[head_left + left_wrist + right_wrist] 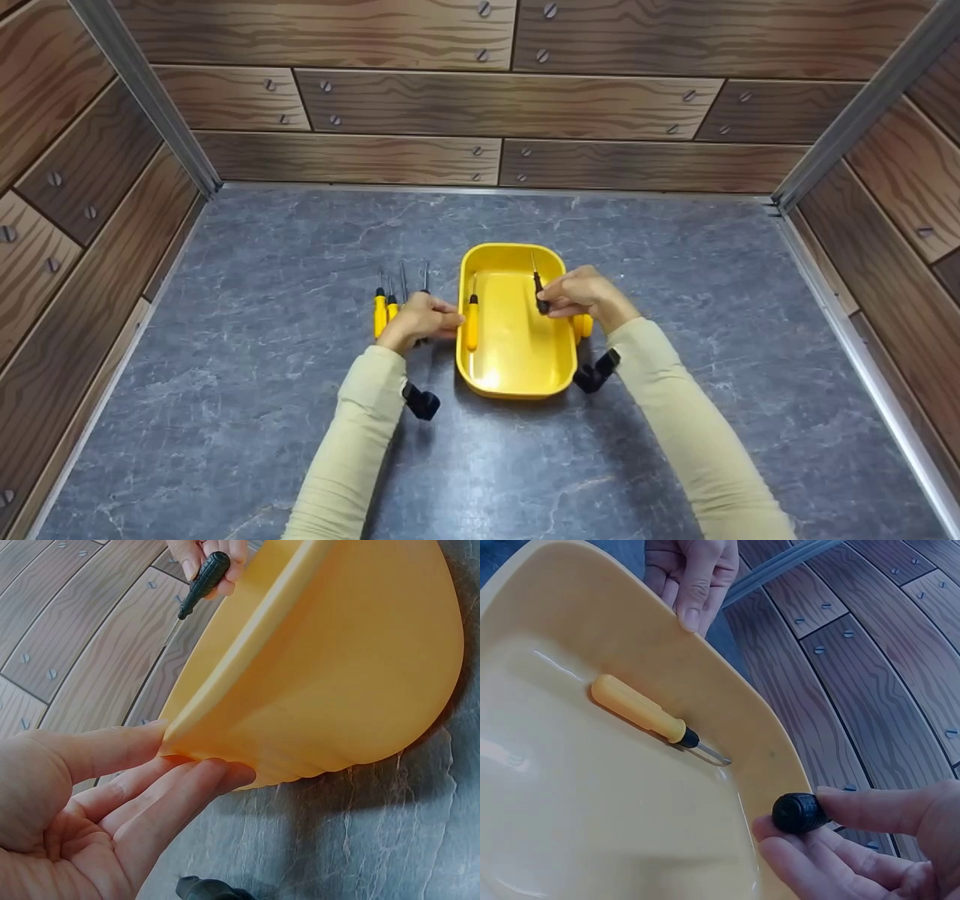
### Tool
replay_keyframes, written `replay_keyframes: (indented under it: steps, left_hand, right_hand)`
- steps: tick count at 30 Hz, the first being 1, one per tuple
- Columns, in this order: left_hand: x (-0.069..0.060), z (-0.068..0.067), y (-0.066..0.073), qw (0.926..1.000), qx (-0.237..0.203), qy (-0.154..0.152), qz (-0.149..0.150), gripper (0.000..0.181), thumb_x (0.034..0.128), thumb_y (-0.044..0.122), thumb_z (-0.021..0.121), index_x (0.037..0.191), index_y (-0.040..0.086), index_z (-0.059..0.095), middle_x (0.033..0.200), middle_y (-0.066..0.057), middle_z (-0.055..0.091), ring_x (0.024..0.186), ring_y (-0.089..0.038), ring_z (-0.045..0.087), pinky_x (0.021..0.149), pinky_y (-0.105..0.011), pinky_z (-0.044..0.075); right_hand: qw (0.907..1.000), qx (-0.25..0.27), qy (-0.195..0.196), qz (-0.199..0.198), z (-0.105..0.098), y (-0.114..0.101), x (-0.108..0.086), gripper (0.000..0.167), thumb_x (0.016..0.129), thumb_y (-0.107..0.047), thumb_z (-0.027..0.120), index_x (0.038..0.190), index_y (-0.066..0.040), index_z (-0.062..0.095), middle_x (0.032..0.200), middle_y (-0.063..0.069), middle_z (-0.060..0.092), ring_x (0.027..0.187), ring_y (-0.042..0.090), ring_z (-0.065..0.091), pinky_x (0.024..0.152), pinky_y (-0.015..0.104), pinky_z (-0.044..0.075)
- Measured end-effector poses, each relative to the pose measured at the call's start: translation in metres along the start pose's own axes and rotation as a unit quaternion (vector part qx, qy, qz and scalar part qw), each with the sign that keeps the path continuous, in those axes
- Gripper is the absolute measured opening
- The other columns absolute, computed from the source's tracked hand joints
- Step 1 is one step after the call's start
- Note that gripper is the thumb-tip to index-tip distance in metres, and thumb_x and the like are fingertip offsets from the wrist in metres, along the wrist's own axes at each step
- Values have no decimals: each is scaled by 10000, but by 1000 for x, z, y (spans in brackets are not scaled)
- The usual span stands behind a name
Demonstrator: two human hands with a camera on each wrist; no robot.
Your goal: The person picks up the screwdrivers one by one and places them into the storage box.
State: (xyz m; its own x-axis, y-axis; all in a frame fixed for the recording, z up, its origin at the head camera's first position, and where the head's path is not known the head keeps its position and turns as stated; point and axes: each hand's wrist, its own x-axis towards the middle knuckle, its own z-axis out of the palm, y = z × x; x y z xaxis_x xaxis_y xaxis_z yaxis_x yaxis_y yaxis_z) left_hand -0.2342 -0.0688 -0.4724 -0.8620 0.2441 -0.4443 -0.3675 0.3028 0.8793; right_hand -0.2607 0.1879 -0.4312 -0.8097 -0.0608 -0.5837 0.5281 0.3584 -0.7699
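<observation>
A yellow tray (pixel 517 360) stands on the floor-like grey surface. My left hand (pixel 425 319) pinches its left rim, thumb on top and fingers against the outer wall in the left wrist view. Above the tray's right part, my right hand (pixel 589 296) holds a black-handled screwdriver (pixel 541 298) between thumb and fingers, its shaft pointing away from me. Inside the tray, along the left wall, lies a yellow-handled screwdriver (pixel 472 324); the right wrist view shows its short metal shaft (pixel 714 754).
Left of the tray lie several screwdrivers, two with yellow handles (pixel 380 313), partly hidden by my left hand. A yellow object (pixel 583 325) sits against the tray's right side. Wood-patterned panels (pixel 495 105) with metal edges surround the grey marbled surface (pixel 285 247).
</observation>
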Motion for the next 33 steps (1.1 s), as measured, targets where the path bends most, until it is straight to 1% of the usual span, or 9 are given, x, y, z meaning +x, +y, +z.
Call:
replay_keyframes:
  steps: [6,15,20,25,33]
  left_hand:
    - [0,0,0,10000,-25,9,-12,325,908,42,640,1199,-102,619,1194,-303,646,1027,-331,703,960,-419,583]
    - [0,0,-1,9999,-90,17,109,323,904,19,634,1190,-130,611,1184,-326,638,1008,-342,705,935,-413,590]
    - [0,0,-1,9999,-85,-2,116,320,907,17,627,1191,-130,611,1186,-326,635,1040,-364,686,935,-407,590]
    - [0,1,-1,9999,-67,11,109,329,907,24,631,1199,-125,608,1194,-322,635,1055,-371,677,944,-404,585]
    - [-1,2,-2,9998,-126,69,152,321,897,8,638,1183,-138,612,1174,-336,638,1033,-374,687,934,-414,589]
  right_hand:
    - [9999,101,-38,-58,5,-1,0,398,872,-8,645,1236,133,566,602,-23,670,567,68,676,615,205,635]
    - [9997,177,-154,-118,12,-1,0,393,872,5,641,1241,121,571,633,-34,673,602,74,673,650,214,640]
    - [9997,226,-77,-73,16,0,3,390,866,14,648,1237,113,577,666,-33,661,620,73,672,660,221,642]
    - [9995,300,4,30,20,0,5,347,862,18,652,1198,93,604,695,-25,654,623,77,676,644,212,639]
    - [9991,368,114,167,25,1,8,304,846,20,675,1143,73,639,617,-37,665,583,69,675,603,190,626]
